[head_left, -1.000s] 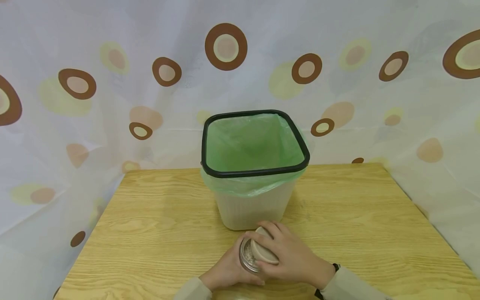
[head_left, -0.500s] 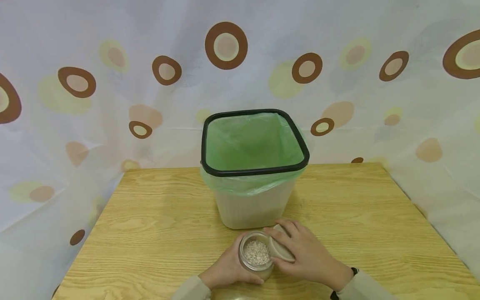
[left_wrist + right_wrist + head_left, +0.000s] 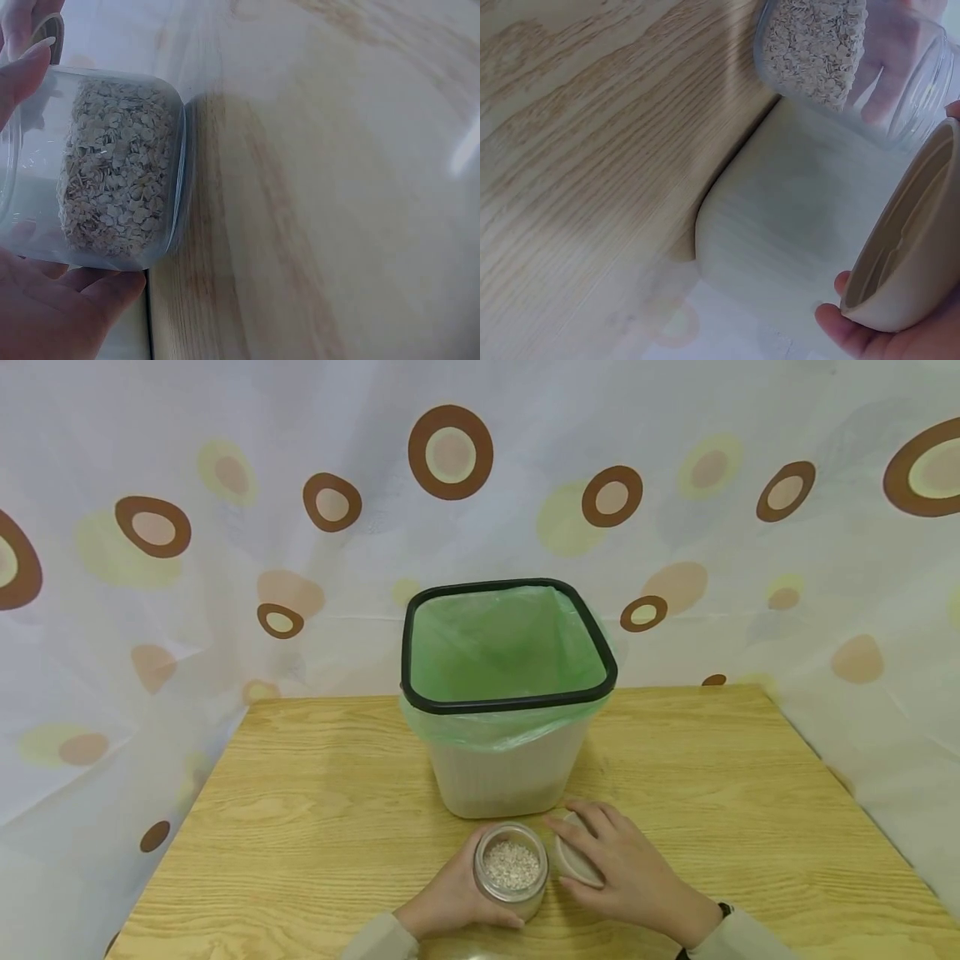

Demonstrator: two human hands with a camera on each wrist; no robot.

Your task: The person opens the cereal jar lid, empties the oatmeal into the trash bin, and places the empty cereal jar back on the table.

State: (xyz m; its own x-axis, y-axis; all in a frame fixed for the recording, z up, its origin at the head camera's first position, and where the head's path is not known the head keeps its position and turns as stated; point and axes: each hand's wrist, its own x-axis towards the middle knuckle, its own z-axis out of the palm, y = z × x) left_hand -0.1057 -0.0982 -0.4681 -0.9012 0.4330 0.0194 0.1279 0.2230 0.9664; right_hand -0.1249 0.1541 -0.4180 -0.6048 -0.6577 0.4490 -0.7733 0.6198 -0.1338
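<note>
Shifted rightward, one lid (image 3: 915, 255) sits within the right hand's (image 3: 630, 878) gripping fingers; one jar (image 3: 531, 906) stands inside the left hand's (image 3: 459, 893) clasping fingers.

Two grips (image 3: 455, 893) (image 3: 637, 881), one jar (image 3: 528, 906), one lid (image 3: 911, 251), one bin (image 3: 510, 781), one bag (image 3: 510, 643), one table (image 3: 315, 802), two sleeves (image 3: 381, 941) (image 3: 742, 941)

A yellowish wood-grain tabletop (image 3: 315, 793) spreads beneath the left hand (image 3: 459, 893) and right hand (image 3: 626, 872). Beyond and to both sides hangs white sheeting (image 3: 510, 539) printed with brown, peach and yellow rounds.
</note>
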